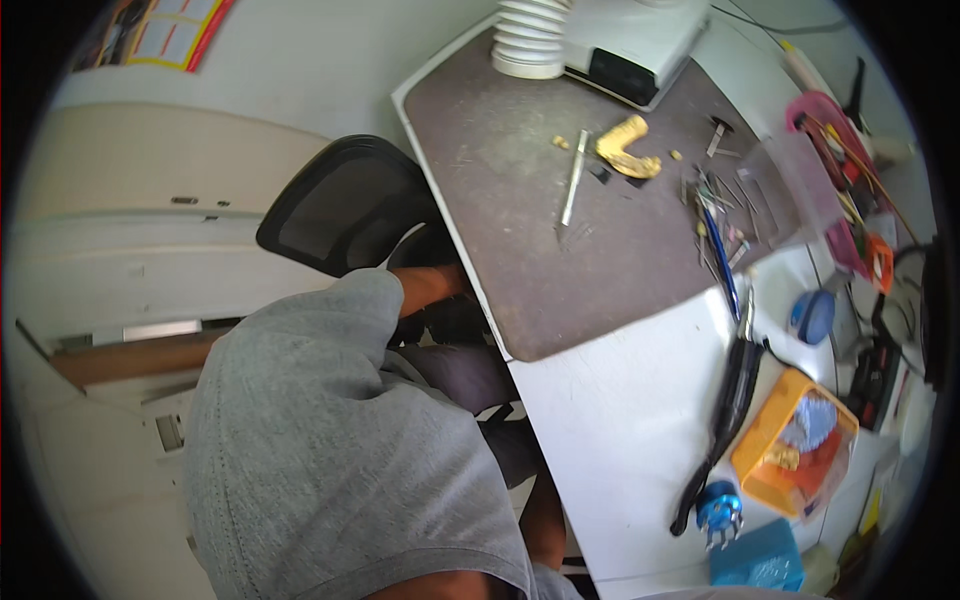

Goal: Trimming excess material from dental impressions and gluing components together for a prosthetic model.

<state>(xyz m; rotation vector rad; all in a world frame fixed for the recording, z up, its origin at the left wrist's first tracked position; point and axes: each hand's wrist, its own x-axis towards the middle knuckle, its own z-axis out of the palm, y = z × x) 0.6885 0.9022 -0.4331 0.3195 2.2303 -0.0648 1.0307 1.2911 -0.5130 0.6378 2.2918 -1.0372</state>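
Observation:
Neither of my hands shows. A bare forearm comes out of a grey short-sleeved shirt and meets the table edge, where its hand is hidden. Lower down, another stretch of bare skin also goes out of sight by the table. On the brown mat lies a yellow horseshoe-shaped dental cast with small yellow pieces near it. Beside it rests a slim silver-handled tool. Several small tools lie to the right, among them a long blue-handled one. No hand touches these things.
A white box-shaped machine and ribbed hose stand at the back. Along the right are a pink basket, a black rotary handpiece, an orange tray and a blue box. A black mesh chair stands left.

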